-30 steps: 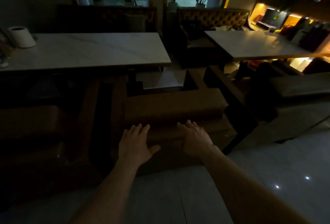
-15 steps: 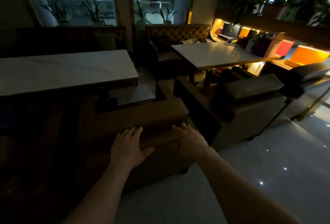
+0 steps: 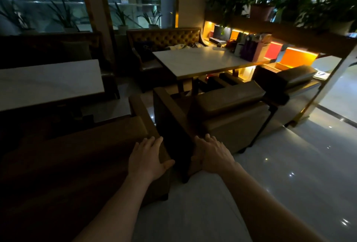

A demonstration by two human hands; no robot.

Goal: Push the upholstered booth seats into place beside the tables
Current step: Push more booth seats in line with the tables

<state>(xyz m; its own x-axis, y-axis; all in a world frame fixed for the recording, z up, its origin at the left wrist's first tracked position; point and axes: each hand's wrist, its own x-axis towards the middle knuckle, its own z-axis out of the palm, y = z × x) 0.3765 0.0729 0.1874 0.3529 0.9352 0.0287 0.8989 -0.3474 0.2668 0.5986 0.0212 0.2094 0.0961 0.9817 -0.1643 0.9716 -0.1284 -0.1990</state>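
A brown upholstered booth seat (image 3: 81, 145) fills the dim lower left, its back toward me, in front of a white marble table (image 3: 48, 83). My left hand (image 3: 148, 158) lies flat and open on that seat's right rear corner. My right hand (image 3: 212, 155) is spread open over the near corner of a second brown booth seat (image 3: 229, 110), which stands at an angle by the second white table (image 3: 201, 60). Whether the right palm touches that seat is unclear. A dark gap separates the two seats.
A third seat (image 3: 289, 85) stands further right beside a lit shelf (image 3: 289, 56) with bags and boxes. Tufted benches (image 3: 166, 37) back the far side of both tables. Potted plants line the windows and shelf top. Glossy tiled floor (image 3: 289, 174) opens to the right.
My view has swung to the right. Both hands have shifted right along the first seat; the right hand has left it and now hovers at the second seat's corner.
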